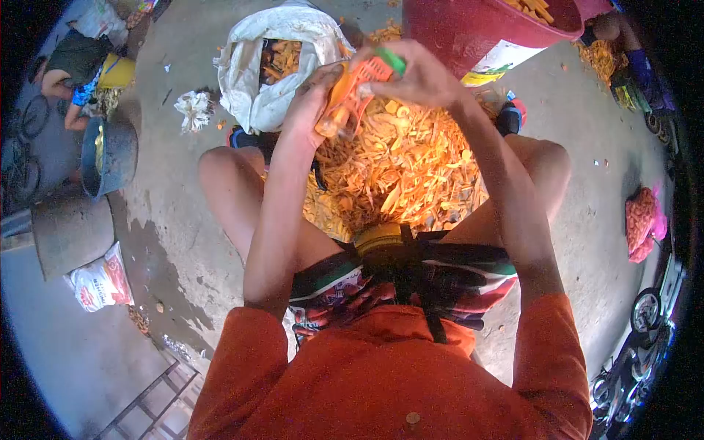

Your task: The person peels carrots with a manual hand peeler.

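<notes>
Over a large heap of orange peelings (403, 165), my left hand (312, 103) is wrapped round an orange vegetable (332, 122), perhaps a carrot. My right hand (419, 77) holds a peeler (371, 72) with an orange slotted body and a green end. The peeler lies against or just beside the vegetable; their exact contact is blurred. Both hands are close together, between the white sack and the red tub.
An open white sack (246, 66) with orange pieces stands ahead. A red tub (455, 33) of orange sticks is at front right. People sit at far left and far right. A dark tub (121, 158) is left, a red net bag (640, 220) right.
</notes>
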A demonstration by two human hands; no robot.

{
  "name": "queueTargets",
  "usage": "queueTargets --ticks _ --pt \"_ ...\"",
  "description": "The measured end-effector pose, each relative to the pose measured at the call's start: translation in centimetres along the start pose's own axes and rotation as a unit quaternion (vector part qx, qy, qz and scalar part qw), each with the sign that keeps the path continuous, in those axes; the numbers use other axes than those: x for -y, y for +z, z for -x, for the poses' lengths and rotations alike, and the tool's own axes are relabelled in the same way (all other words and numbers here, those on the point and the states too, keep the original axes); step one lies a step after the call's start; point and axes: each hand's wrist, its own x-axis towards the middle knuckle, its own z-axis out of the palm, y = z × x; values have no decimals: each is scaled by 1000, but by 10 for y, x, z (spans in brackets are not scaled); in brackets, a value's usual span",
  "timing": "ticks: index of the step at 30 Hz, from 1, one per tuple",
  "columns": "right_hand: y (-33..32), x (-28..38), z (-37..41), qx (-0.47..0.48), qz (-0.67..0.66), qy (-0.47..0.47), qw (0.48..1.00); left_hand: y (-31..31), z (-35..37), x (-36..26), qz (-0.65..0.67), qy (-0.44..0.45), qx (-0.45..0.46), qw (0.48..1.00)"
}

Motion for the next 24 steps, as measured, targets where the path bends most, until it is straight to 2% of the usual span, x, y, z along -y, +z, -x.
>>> queueTargets --ticks 1,3,4,5,7,8,9,11,12,13,14,17,18,19,22,23,24 --pt "-8 -6 -1 -2 -2 4 1000 3 6 -3 0 -4 -1 1000" --pt "-38 -16 0 -93 -4 31 995 7 16 -13 -72 -29 11 997" --pt "-48 -16 2 -112 98 76 986 6 16 -12 -59 -15 2 998" --pt "-48 -20 1 -112 100 70 986 5 16 -14 -61 -9 3 998" --pt "-32 -7 1 -73 23 -21 997 2 14 -14 -21 -47 11 999" --pt "-18 -2 -1 -24 17 -50 998 2 12 -12 -21 -44 15 999" --pt "-1 10 -1 -14 30 -54 998 4 9 -9 -6 -32 19 999" --pt "2 10 -1 -2 18 39 999 5 10 -1 26 -15 21 999" --pt "-10 -3 -1 -29 29 33 999 1 13 -3 -24 -24 70 997" --pt "-30 -16 0 -56 43 26 997 -1 17 -5 -24 -26 70 997" --pt "-41 -7 3 -83 -79 67 991 0 20 -8 -21 -35 69 997" --pt "-40 -6 2 -61 -38 31 997 -4 17 -9 54 -38 113 991" --pt "-26 15 -2 -18 48 -34 998 6 17 -6 64 -30 51 996" --pt "-5 15 -2 -22 54 -73 996 13 16 -5 73 -22 -10 997" --pt "-8 15 0 2 65 -29 997 7 23 -3 57 -27 13 998" --pt "-31 4 1 -46 -42 39 997 5 27 -2 41 -25 38 998" --pt "-38 3 0 -68 -91 71 991 2 26 -7 8 -11 75 997"
